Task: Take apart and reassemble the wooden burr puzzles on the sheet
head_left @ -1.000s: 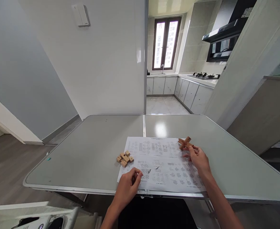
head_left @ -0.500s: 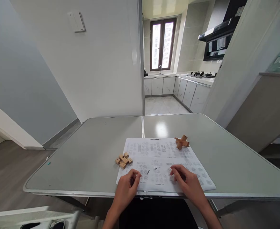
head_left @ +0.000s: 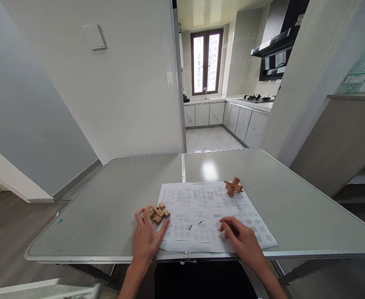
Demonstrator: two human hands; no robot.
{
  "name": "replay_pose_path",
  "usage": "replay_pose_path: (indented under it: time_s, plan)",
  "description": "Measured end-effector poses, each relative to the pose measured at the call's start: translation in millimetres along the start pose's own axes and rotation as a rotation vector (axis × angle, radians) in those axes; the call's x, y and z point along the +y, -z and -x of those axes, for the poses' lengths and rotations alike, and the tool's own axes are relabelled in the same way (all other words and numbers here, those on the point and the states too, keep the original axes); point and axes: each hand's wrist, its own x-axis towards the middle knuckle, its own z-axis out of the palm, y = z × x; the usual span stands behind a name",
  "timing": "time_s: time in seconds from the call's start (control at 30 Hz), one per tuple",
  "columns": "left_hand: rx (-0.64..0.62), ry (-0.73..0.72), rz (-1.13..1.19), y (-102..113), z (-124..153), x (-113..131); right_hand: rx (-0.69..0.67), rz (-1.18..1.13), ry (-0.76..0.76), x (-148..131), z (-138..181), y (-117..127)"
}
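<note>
A white printed sheet (head_left: pixel 207 207) of small diagrams lies on the grey folding table (head_left: pixel 107 199). A pale wooden block puzzle (head_left: pixel 158 211) sits at the sheet's left edge. My left hand (head_left: pixel 146 237) reaches it with fingers spread, thumb and forefinger on either side of it, touching or nearly so. My right hand (head_left: pixel 243 241) rests on the sheet's near right part, fingers curled loosely down on the paper with nothing in them. A darker wooden cross-shaped puzzle (head_left: pixel 233 186) stands alone on the sheet's far right corner.
The table's near edge (head_left: pixel 182 256) runs just under both hands, and a seam divides its two halves. Behind stands a white wall with a switch (head_left: pixel 94 37). A doorway opens onto a kitchen with cabinets (head_left: pixel 226 114). A grey counter (head_left: pixel 344 141) stands at the right.
My right hand left the cross puzzle at the far right and came back to the sheet's near part. My left hand opened and moved left to the pale block puzzle.
</note>
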Motion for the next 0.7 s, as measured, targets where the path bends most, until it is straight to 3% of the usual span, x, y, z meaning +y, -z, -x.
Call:
replay_pose_path:
  time_s: [0.3,0.7]
  plan:
    - [-0.118,-0.148,-0.051,-4,-33,0,-0.002,0.009,-0.008,-4,0,-1]
    - [-0.129,-0.222,0.023,-5,-32,-8,0.008,0.023,0.003,-5,2,0]
